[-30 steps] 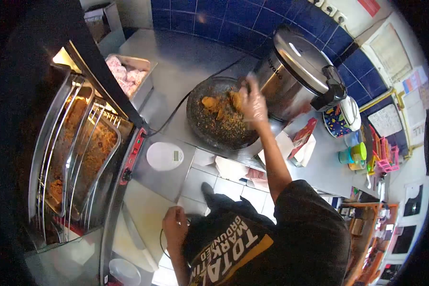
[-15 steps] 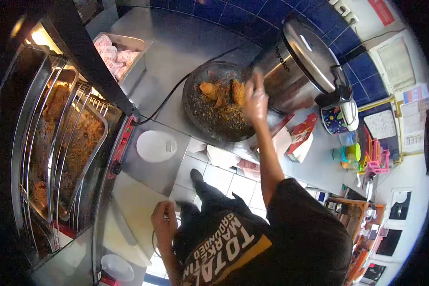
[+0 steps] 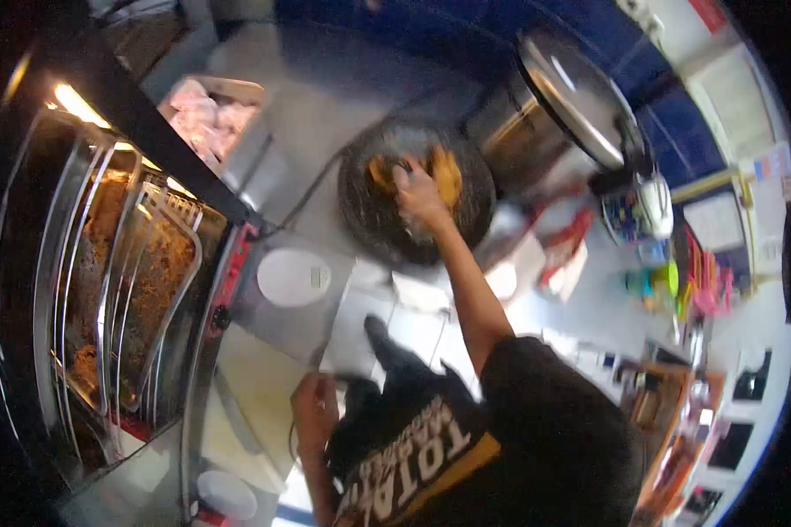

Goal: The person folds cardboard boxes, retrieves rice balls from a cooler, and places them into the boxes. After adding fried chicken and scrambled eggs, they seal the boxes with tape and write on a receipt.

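My right hand (image 3: 422, 195) is over a round dark stone mortar dish (image 3: 360, 215), blurred by motion. Its fingertips reach down among golden-brown fried chicken pieces (image 3: 448, 180) in the dish; whether they grip one cannot be made out. Dark crumbs lie around the pieces. Close to my body, my left hand (image 3: 315, 402) is curled closed in front of my dark shirt, above a pale board (image 3: 246, 386). Nothing sticks out from its fingers.
A heated cabinet (image 3: 228, 272) with racks of fried food stands at left. Behind it is a metal pan (image 3: 253, 92) of pale raw meat. A large steel pot (image 3: 536, 132) stands beside the dish. A white scale (image 3: 281, 277) and red-white boxes (image 3: 567, 255) are nearby.
My right hand has moved left from the dish's right edge to over its middle, onto the chicken pieces. My left hand stays curled by my body. The view has shifted slightly and blurred.
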`<move>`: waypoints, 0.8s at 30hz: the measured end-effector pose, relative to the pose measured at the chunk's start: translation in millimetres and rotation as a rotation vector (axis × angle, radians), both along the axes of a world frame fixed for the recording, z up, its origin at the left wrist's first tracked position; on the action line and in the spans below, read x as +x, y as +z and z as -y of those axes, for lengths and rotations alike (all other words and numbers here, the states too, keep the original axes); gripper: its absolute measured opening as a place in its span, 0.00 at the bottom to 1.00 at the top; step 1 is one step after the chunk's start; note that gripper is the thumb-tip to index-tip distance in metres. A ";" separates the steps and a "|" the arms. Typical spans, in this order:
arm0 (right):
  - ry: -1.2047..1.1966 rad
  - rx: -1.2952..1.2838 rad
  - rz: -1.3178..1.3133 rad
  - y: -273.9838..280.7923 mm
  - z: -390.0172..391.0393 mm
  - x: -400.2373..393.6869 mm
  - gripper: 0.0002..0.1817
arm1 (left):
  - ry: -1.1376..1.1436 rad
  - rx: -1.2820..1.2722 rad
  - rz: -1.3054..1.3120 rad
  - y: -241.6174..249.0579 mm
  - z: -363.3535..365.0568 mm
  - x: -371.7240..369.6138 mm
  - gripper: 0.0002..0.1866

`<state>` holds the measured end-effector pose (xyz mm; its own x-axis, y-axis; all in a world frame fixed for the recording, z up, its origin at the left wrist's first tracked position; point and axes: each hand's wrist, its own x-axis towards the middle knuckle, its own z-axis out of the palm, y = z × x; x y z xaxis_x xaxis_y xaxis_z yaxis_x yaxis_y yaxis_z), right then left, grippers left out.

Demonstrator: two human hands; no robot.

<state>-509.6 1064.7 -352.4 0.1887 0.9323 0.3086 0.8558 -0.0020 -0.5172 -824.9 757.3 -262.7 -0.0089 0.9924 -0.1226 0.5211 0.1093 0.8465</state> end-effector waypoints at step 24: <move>-0.157 -0.054 -0.346 136.4 46.6 17.1 0.34 | 0.006 -0.028 0.038 0.6 -4.3 15.6 0.04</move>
